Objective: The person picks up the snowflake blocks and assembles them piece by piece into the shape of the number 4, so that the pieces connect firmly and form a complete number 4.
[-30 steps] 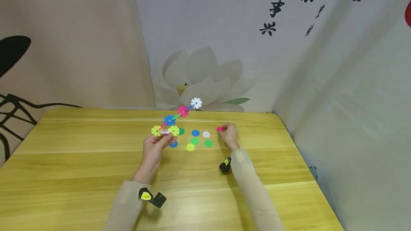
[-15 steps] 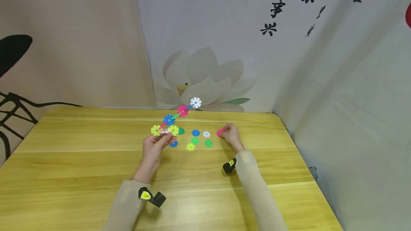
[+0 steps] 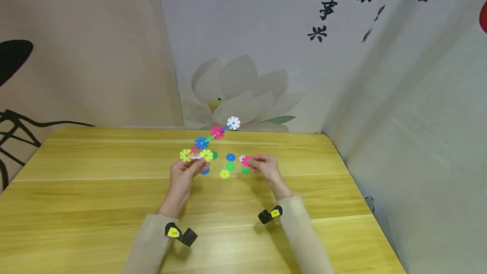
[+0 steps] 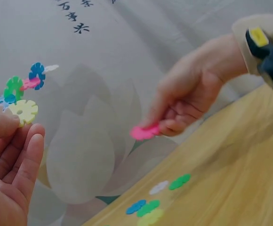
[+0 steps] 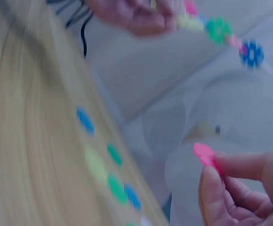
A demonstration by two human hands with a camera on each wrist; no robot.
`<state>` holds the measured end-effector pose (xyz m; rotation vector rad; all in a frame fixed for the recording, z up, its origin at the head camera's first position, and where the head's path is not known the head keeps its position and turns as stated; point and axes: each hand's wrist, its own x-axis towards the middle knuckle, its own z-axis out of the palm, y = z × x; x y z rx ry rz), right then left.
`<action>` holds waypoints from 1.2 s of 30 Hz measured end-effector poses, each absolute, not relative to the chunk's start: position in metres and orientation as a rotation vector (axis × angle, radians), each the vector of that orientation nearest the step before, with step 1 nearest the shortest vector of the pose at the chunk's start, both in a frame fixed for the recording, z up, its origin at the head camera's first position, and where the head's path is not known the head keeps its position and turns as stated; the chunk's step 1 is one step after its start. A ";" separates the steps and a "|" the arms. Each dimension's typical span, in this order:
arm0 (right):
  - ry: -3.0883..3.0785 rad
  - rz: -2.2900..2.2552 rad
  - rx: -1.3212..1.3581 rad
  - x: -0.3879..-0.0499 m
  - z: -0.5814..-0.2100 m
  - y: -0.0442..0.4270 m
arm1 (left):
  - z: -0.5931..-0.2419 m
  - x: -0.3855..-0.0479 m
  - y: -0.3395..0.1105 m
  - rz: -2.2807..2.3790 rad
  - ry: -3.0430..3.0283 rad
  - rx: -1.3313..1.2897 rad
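Observation:
My left hand pinches a chain of notched plastic snowflake discs at its near end, by a yellow disc. From there the chain slants up and away through a blue disc and a pink disc to a white disc. Thumb and fingers of my right hand hold a loose pink snowflake disc, raised off the table and apart from the chain. In the right wrist view that loose pink disc sits between thumb and forefinger.
Several loose discs lie on the wooden table between the hands, among them a blue one, a green one and a yellow one. A printed curtain hangs behind the table's far edge.
My right hand has picked up the pink disc at the right and carried it left, towards the chain. The left hand and its chain have stayed nearly still.

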<state>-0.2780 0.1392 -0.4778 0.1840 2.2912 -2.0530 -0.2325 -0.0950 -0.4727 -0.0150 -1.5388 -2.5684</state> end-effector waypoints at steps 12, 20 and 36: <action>1.903 -2.168 0.000 -0.252 -0.446 0.095 | -0.473 -0.230 -0.089 -2.563 -1.543 -0.026; 1.843 -2.128 -0.033 -0.248 -0.438 0.081 | -0.472 -0.227 -0.088 -2.557 -1.554 -0.034; 1.582 -2.061 0.011 -0.251 -0.432 0.079 | -0.480 -0.223 -0.088 -2.451 -1.588 -0.194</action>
